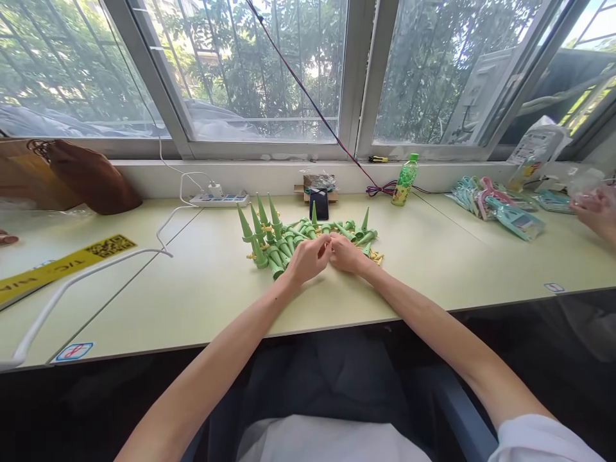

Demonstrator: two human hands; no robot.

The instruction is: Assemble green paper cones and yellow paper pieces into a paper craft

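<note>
My left hand [310, 258] and my right hand [345, 253] meet fingertip to fingertip over the front of a pile of green plastic cone-shaped spikes [285, 240]. Both are closed in a pinch, and whatever lies between the fingers is hidden or too small to make out. At the pile's left, several spikes stand upright, points up [260, 224]; others lie on their sides. Small yellow plastic pieces [375, 256] lie just right of my right hand, and more yellow shows among the spikes.
Behind the pile are a dark phone [319, 204] and a power strip [221, 200]. A green-capped bottle [405, 181] stands to the right, beyond it wrapped pastel items [514, 215]. Another person's hand [599, 208] is at far right. A white cable [96, 260] and yellow strip [62, 266] occupy the left.
</note>
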